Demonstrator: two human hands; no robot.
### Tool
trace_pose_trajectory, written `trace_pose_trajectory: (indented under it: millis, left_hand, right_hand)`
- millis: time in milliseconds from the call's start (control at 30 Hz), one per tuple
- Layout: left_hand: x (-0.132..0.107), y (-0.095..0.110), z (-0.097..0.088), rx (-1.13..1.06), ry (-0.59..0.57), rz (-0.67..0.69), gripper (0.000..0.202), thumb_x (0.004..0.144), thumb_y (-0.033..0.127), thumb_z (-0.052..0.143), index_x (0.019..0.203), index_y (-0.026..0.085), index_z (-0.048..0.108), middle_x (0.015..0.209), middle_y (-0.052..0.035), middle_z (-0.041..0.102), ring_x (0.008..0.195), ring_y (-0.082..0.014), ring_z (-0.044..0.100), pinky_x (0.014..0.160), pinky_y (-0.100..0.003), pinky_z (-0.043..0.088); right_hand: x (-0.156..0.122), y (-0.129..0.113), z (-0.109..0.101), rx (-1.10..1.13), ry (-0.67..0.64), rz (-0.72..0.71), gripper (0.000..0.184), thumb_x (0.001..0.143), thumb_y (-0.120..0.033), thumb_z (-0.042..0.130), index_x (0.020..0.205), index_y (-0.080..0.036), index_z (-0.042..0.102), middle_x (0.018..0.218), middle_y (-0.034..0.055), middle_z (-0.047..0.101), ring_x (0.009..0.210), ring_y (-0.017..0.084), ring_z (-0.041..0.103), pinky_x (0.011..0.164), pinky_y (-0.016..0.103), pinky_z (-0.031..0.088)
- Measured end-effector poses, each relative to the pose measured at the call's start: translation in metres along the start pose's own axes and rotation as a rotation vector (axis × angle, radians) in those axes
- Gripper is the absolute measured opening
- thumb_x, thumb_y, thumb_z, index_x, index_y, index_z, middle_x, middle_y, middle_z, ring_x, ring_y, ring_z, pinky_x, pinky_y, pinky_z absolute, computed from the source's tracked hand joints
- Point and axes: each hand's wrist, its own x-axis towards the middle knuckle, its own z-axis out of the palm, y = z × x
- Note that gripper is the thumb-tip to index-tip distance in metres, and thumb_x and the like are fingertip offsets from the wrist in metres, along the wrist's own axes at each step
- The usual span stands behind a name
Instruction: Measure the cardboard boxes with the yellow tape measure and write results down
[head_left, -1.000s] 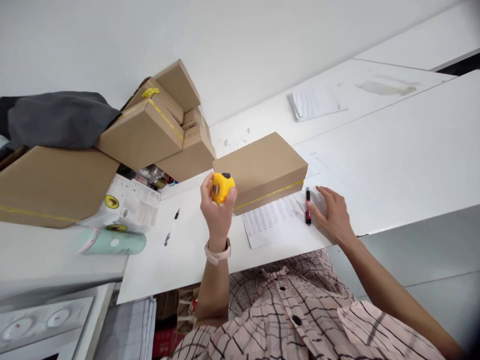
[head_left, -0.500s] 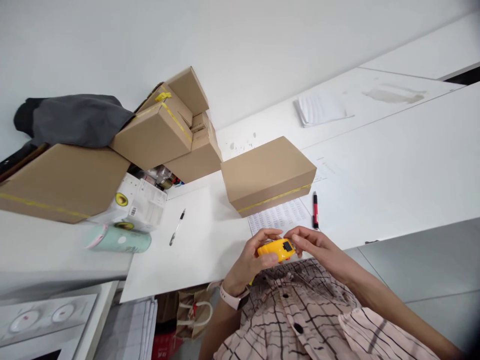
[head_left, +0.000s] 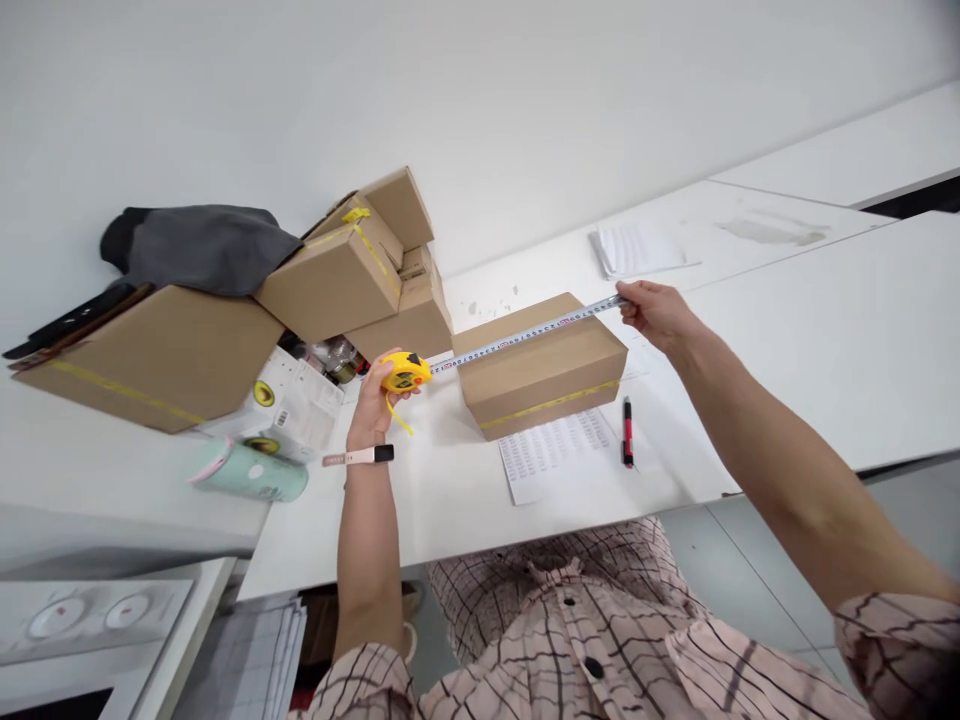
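Note:
A yellow tape measure sits in my left hand, its fingers closed round the case, and a yellow strap dangles below. Its silver blade is pulled out to the right, passing over a closed cardboard box. At the far end, my right hand pinches the blade's tip, just beyond the box's right side. Yellow tape runs along the box's front face. Partly beneath the box lies a printed sheet; a red and black marker rests to its right.
Stacked cardboard boxes with a dark grey cloth stand at the left. Near them are a white avocado-print carton and a mint green bottle. More papers lie by the wall.
Both hands have risen from near my lap and spread apart over the box. The blade is now drawn out between them. The pen on the left is hidden behind my left arm.

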Motion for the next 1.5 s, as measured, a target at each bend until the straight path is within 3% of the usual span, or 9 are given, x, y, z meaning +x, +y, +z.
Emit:
trace_pose_trajectory:
  millis: [167, 333, 567, 933, 1067, 1200, 1300, 1400, 1500]
  left_hand:
    - [0.017, -0.027, -0.008, -0.007, -0.051, -0.065, 0.053, 0.071, 0.046, 0.069, 0.115, 0.016, 0.064, 0.093, -0.0065, 0.074, 0.060, -0.0148, 0.066, 0.052, -0.024, 0.043]
    - [0.021, -0.040, 0.007, -0.013, -0.131, -0.095, 0.062, 0.071, 0.048, 0.071, 0.122, 0.014, 0.063, 0.100, -0.0090, 0.076, 0.066, -0.0171, 0.068, 0.056, -0.025, 0.046]
    - [0.026, -0.046, 0.022, -0.037, -0.165, -0.098, 0.064, 0.074, 0.050, 0.069, 0.125, 0.012, 0.064, 0.097, -0.0095, 0.076, 0.064, -0.0167, 0.068, 0.058, -0.026, 0.047]
    - [0.019, -0.037, 0.022, -0.016, -0.166, -0.091, 0.062, 0.073, 0.049, 0.073, 0.121, 0.011, 0.064, 0.099, -0.0108, 0.076, 0.078, -0.0218, 0.072, 0.067, -0.030, 0.053]
    - [-0.011, -0.012, 0.028, 0.010, -0.184, -0.067, 0.061, 0.074, 0.043, 0.076, 0.125, 0.012, 0.064, 0.102, -0.0112, 0.076, 0.079, -0.0223, 0.073, 0.069, -0.030, 0.054]
    - [-0.078, -0.008, 0.056, -0.070, -0.445, -0.156, 0.069, 0.079, 0.036, 0.080, 0.140, 0.018, 0.055, 0.114, -0.0144, 0.074, 0.086, -0.0223, 0.073, 0.075, -0.033, 0.057]
    - [-0.130, -0.033, 0.098, -0.235, -0.691, -0.387, 0.075, 0.068, 0.032, 0.090, 0.135, 0.023, 0.057, 0.115, -0.0105, 0.070, 0.086, -0.0211, 0.072, 0.078, -0.037, 0.060]
    - [-0.155, -0.058, 0.144, -0.441, -0.632, -0.493, 0.069, 0.061, 0.035, 0.094, 0.118, 0.019, 0.059, 0.103, -0.0068, 0.067, 0.077, -0.0192, 0.073, 0.079, -0.039, 0.060]
    - [-0.145, -0.062, 0.175, -0.531, -0.514, -0.461, 0.066, 0.060, 0.042, 0.093, 0.111, 0.018, 0.058, 0.098, -0.0059, 0.067, 0.074, -0.0211, 0.073, 0.078, -0.041, 0.060]
  right_hand:
    - [0.002, 0.024, 0.021, -0.215, 0.101, 0.062, 0.036, 0.077, -0.033, 0.083, 0.065, -0.019, 0.053, 0.061, -0.0025, 0.053, 0.055, 0.008, 0.043, 0.047, 0.021, 0.037]
    - [-0.016, 0.025, 0.026, -0.288, 0.006, 0.188, 0.030, 0.078, -0.040, 0.082, 0.096, -0.019, 0.069, 0.092, 0.0042, 0.070, 0.072, 0.014, 0.060, 0.058, 0.025, 0.049]
    - [-0.018, 0.026, 0.024, -0.285, -0.048, 0.316, 0.039, 0.082, -0.053, 0.076, 0.100, -0.018, 0.072, 0.097, 0.0093, 0.074, 0.077, 0.020, 0.065, 0.057, 0.028, 0.051]
    - [-0.003, 0.019, 0.017, -0.851, 0.047, 0.028, 0.039, 0.077, -0.054, 0.076, 0.062, -0.021, 0.063, 0.067, 0.0061, 0.067, 0.065, 0.020, 0.058, 0.056, 0.032, 0.040]
    - [0.000, 0.010, 0.017, -0.770, 0.051, -0.106, 0.039, 0.078, -0.058, 0.073, 0.064, -0.023, 0.062, 0.068, 0.0069, 0.067, 0.069, 0.021, 0.059, 0.062, 0.034, 0.045]
    - [0.000, -0.001, 0.029, -0.568, -0.026, -0.281, 0.040, 0.084, -0.061, 0.066, 0.073, -0.023, 0.064, 0.079, 0.0065, 0.069, 0.078, 0.021, 0.061, 0.073, 0.035, 0.049]
    - [0.002, -0.004, 0.054, -0.653, -0.266, -0.296, 0.041, 0.086, -0.062, 0.062, 0.080, -0.021, 0.067, 0.085, 0.0058, 0.070, 0.082, 0.021, 0.061, 0.076, 0.034, 0.049]
    - [0.012, -0.001, 0.085, -0.807, -0.518, -0.273, 0.043, 0.085, -0.062, 0.063, 0.085, -0.019, 0.070, 0.091, 0.0076, 0.072, 0.085, 0.023, 0.062, 0.075, 0.034, 0.049]
    - [0.033, 0.006, 0.109, -0.958, -0.512, -0.308, 0.043, 0.084, -0.061, 0.064, 0.083, -0.019, 0.073, 0.094, 0.0097, 0.074, 0.090, 0.025, 0.063, 0.081, 0.035, 0.049]
